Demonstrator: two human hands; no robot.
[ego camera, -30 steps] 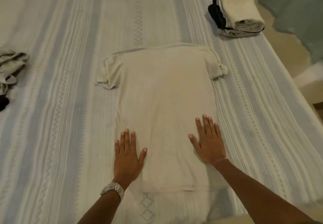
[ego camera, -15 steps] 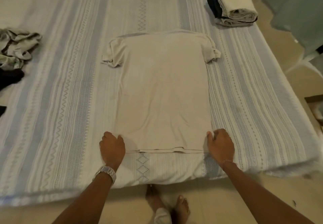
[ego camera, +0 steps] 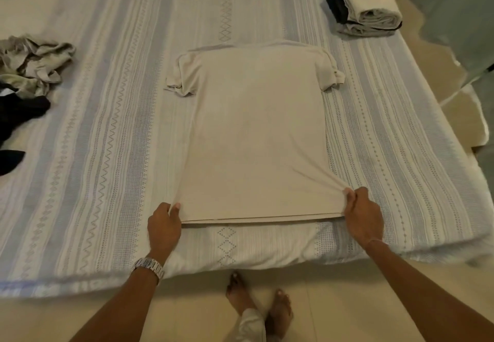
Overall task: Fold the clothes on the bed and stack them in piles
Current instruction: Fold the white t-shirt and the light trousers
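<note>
1. fingers first: the left hand pinches the near left corner of the beige t-shirt at its hem, thumb on top. the right hand has its fingers curled round the near right corner, and the cloth puckers into small creases there.
2. the hem between both grips looks taut and straight, lifted only slightly off the bed.
3. the shirt lies flat in the middle of the bed, neck away from us, both sleeves bunched near the shoulders.
4. handling, as we judge it: thin knit, light, fully limp. it will sag wherever unsupported and cling a little to the woven bedcover, so dragging may wrinkle it.
5. best hold seems to be these two hem corners, both layers together, raised evenly so the bottom can carry toward the shoulders.
6. farther out: a folded pile sits at the far right edge of the bed; crumpled unfolded clothes wait at the left, well apart from the shirt.
</note>
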